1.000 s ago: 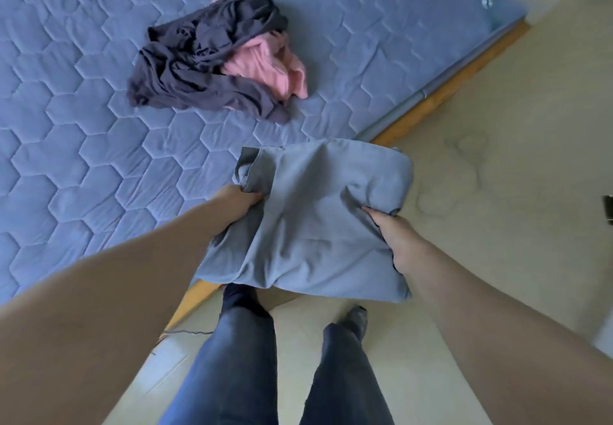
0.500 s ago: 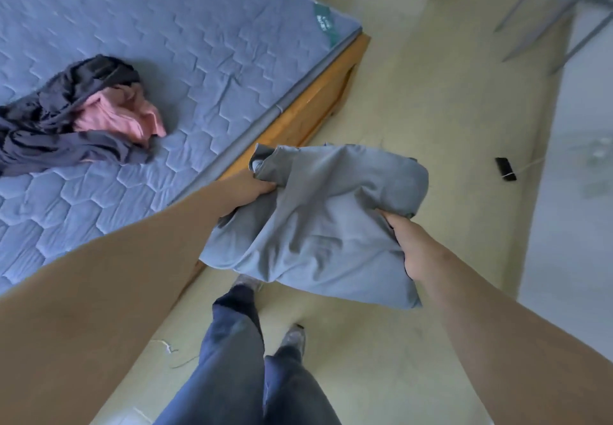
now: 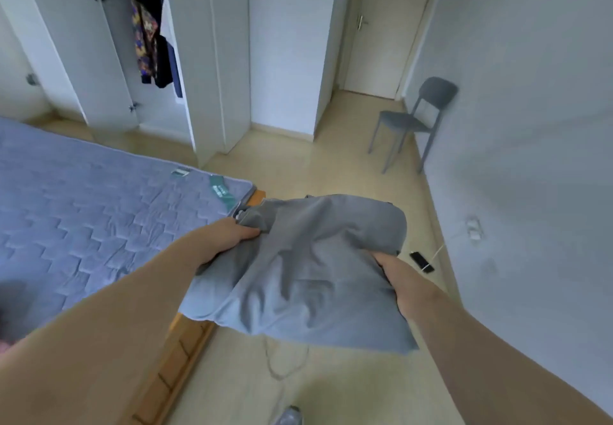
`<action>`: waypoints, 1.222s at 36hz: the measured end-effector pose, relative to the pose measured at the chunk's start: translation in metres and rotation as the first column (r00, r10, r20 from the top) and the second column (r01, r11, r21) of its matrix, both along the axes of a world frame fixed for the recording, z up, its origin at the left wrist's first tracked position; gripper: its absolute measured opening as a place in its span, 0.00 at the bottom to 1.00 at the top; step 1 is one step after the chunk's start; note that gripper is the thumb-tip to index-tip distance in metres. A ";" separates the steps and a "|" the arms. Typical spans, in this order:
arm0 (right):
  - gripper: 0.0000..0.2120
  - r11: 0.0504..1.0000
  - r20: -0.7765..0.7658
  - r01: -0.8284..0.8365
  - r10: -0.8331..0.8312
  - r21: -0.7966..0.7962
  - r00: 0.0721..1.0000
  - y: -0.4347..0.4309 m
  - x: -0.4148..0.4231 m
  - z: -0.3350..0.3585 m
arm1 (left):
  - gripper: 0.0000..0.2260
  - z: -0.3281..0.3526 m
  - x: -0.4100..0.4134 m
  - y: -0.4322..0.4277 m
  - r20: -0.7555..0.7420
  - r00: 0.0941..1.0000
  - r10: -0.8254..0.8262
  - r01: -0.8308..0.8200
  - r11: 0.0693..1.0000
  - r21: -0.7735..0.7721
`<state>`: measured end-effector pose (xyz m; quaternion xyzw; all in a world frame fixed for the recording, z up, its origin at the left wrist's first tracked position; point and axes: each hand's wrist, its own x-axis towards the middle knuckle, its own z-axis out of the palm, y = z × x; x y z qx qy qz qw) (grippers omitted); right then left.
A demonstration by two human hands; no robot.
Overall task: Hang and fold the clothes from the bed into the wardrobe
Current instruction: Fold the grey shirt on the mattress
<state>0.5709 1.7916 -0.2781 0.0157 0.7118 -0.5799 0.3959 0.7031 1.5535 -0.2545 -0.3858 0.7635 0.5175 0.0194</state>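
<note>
- A person holds a folded grey garment [image 3: 305,268] in the air just off the corner of the bed [image 3: 83,212], above the floor
- The left hand [image 3: 229,239] pinches the edge nearest the bed, thumb on top and fingers hidden under the cloth
- The right hand [image 3: 398,278] grips the side away from the bed, its fingers curled into the fold and mostly out of sight
- Beyond the far end of the bed, the wardrobe [image 3: 185,60] stands open with dark and patterned clothes [image 3: 149,36] already on the rail, so the hanging looks at least partly done
- This piece appears folded but not yet put away, and the walk past the bed to the wardrobe remains
- A dark heap [image 3: 13,305] at the near edge of the bed may be more clothing waiting, though it is too blurred to tell
</note>
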 end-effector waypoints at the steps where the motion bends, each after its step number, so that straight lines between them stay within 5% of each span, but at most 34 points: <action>1: 0.13 1.000 -0.012 0.015 -0.015 -0.011 1.000 -0.006 -0.017 0.010 | 0.12 0.008 -0.019 -0.009 -0.021 1.000 -0.004 0.004 1.000 -0.014; 11: 0.09 0.990 -0.068 0.052 -0.061 -0.129 0.996 -0.081 -0.181 0.095 | 0.14 0.081 -0.202 -0.099 -0.222 0.975 -0.010 0.006 1.000 -0.018; 19: 0.09 0.988 -0.038 0.064 -0.070 -0.142 0.997 -0.118 -0.284 0.096 | 0.15 0.085 -0.308 -0.140 -0.198 0.980 0.020 -0.017 1.000 0.015; 27: 0.08 0.983 -0.068 0.008 -0.020 -0.181 0.998 -0.161 -0.416 0.094 | 0.11 0.079 -0.421 -0.180 -0.275 0.948 0.158 -0.108 0.976 0.189; 36: 0.08 0.981 -0.076 -0.091 0.078 -0.173 0.994 -0.213 -0.585 0.112 | 0.22 0.077 -0.561 -0.232 -0.330 0.878 0.346 -0.323 0.938 0.122; 44: 0.10 0.971 -0.054 -0.211 0.206 -0.116 0.977 -0.307 -0.684 0.112 | 0.18 0.078 -0.622 -0.306 -0.359 0.792 0.493 -0.435 0.869 0.233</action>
